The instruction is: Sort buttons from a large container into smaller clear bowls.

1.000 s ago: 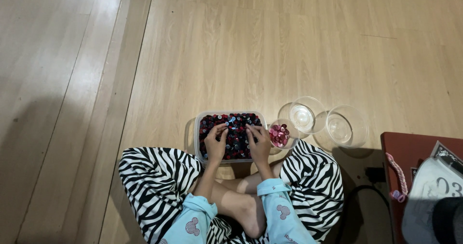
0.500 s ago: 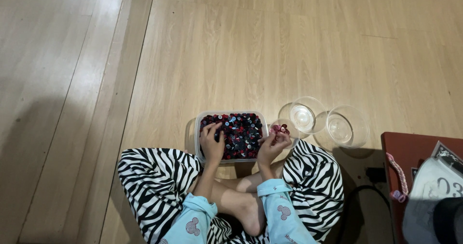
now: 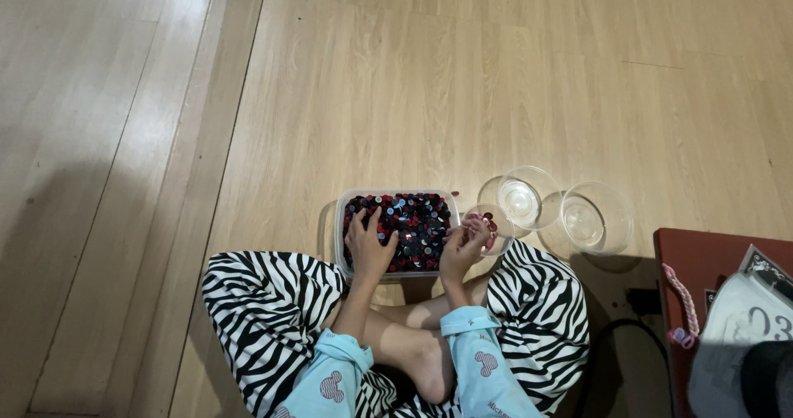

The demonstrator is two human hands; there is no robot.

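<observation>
— Where are the hands right now?

— The left hand rests palm-down in the clear rectangular tub, fingers spread loosely over the buttons — red, dark and a few pale ones, heaped across the whole tub. It touches them, but whether it has pinched one I cannot tell; the fingertips are too small to read.

— And the other?

— The right hand sits at the tub's right edge, just beside the small clear bowl, which has some red pieces in it. Its fingers are curled together as if nipping something small, yet what sits between them I cannot tell.

— How would those buttons handle?

— Light, hard and smooth, I would judge — apt to slide off one another and skate across the wooden floor if dropped. One is best taken by its rim between thumb and forefinger, lifted clear of the heap.

— Anything else nearby?

— Two more clear bowls stand to the right, touching or nearly so, both looking bare inside. They seem thin and light, so a nudge could shift them. The tub lies on the floor against the crossed legs in zebra-striped trousers.
</observation>
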